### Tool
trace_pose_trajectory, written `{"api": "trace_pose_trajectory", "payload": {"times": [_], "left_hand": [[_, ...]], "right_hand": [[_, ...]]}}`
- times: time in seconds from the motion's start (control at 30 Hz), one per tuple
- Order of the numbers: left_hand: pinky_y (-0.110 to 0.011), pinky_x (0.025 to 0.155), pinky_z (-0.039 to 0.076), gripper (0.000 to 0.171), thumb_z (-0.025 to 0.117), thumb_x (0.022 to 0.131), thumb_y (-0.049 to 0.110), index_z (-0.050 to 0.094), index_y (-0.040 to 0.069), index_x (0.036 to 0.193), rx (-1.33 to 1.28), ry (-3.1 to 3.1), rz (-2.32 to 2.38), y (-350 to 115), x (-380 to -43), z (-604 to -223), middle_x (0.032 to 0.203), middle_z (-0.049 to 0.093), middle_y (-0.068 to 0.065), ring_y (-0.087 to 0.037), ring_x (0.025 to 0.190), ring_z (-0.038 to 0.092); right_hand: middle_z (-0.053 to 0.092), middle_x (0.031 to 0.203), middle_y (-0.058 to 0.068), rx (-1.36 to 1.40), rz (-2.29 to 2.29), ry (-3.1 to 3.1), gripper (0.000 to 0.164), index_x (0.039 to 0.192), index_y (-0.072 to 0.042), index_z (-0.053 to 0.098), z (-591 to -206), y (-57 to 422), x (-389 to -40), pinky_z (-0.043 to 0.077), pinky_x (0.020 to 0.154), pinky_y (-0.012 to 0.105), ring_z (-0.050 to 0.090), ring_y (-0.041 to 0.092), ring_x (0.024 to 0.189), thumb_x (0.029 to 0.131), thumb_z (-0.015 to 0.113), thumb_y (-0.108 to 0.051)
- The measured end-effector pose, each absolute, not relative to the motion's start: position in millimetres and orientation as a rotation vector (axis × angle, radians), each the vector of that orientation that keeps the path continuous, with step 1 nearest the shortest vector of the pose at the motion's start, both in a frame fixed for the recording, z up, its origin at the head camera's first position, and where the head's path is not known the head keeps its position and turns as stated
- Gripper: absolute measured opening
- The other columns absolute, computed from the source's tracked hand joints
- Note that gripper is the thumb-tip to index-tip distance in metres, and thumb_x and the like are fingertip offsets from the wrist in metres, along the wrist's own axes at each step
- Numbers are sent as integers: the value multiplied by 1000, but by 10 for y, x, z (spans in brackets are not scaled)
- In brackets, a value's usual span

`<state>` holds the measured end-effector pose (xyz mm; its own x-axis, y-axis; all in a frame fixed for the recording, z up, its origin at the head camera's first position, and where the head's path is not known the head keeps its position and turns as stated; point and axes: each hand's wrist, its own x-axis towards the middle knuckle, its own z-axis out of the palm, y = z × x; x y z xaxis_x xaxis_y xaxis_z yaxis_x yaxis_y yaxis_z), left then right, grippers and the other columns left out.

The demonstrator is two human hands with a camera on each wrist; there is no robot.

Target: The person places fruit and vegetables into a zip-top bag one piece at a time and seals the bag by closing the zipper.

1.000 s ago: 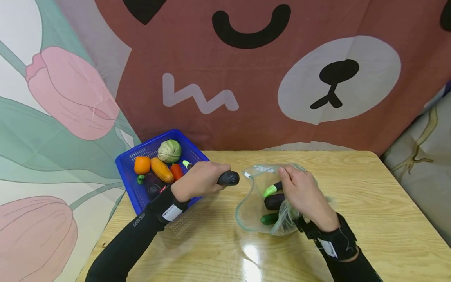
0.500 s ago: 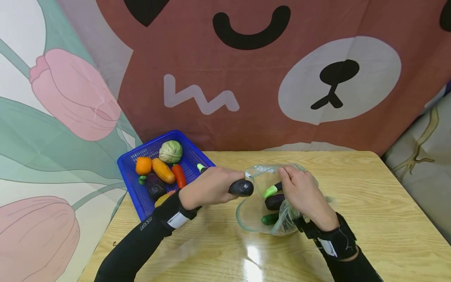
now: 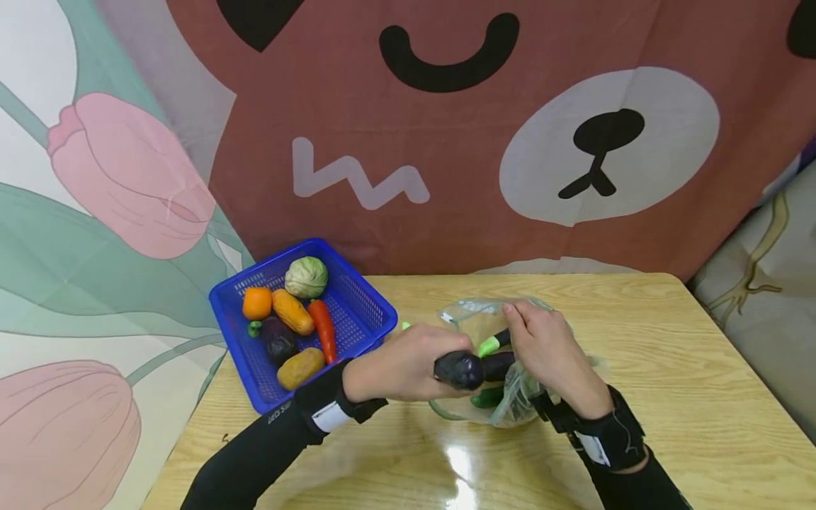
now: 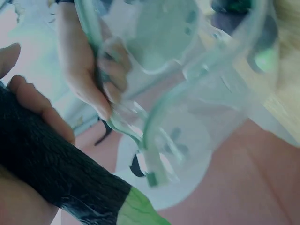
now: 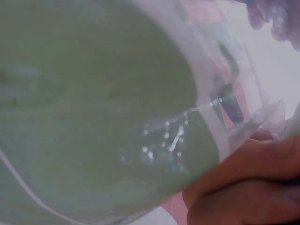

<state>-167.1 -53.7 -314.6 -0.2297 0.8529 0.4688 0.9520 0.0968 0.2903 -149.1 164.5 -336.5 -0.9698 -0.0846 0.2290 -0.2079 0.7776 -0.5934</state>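
In the head view my left hand [image 3: 414,363] grips a long dark eggplant [image 3: 460,370] at the left side of a clear plastic bag's mouth. The eggplant's light green end [image 4: 140,208] shows in the left wrist view. My right hand [image 3: 553,348] pinches the rim of the clear bag [image 3: 465,312], which gapes towards the left. Inside the bag lie a dark piece with a bright green end [image 3: 489,346], a dark purple eggplant [image 3: 499,365] and a green cucumber [image 3: 487,397], partly hidden by the left hand and its eggplant.
A blue basket [image 3: 372,322] at the left holds a cabbage [image 3: 306,277], an orange bell pepper [image 3: 257,303], a red chili pepper [image 3: 323,330], a round dark eggplant [image 3: 278,340] and two yellowish vegetables. The wooden table [image 3: 637,333] ends at a printed cloth.
My left hand has carried the eggplant from above the basket rightwards and nearer me, up to the bag's mouth. The right hand keeps its place on the bag.
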Motion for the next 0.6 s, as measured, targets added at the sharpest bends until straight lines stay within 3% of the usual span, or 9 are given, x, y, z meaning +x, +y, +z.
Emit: {"api": "trace_pose_trajectory", "payload": {"times": [0.37,0.5,0.6], "left_hand": [[-16,76,48,39,81,69,8,54,5,97,-1937,-1925,-1285,-461,-1515,-3092,85,63,-6,-6,80,58],[-25,87,47,43,62,76,2,44,-5,115,-2054,-1938,-1456,-433,-1553,-3154,98,59,-16,-17,91,58],[-28,86,47,46,46,76,-1,36,-8,120,-2085,-1948,-1596,-378,-1585,-3224,97,55,-21,-23,89,55]], "right_hand": [[37,57,4,238,968,-2783,41,74,-8,49,-3348,1648,-1484,30,47,27,34,16,47,103,32,-32],[36,58,4,232,955,-2794,42,74,-9,48,-3350,1643,-1471,29,48,27,34,17,48,103,31,-33],[35,59,5,228,948,-2793,42,74,-9,48,-3354,1641,-1466,28,49,27,32,17,48,103,31,-33]]}}
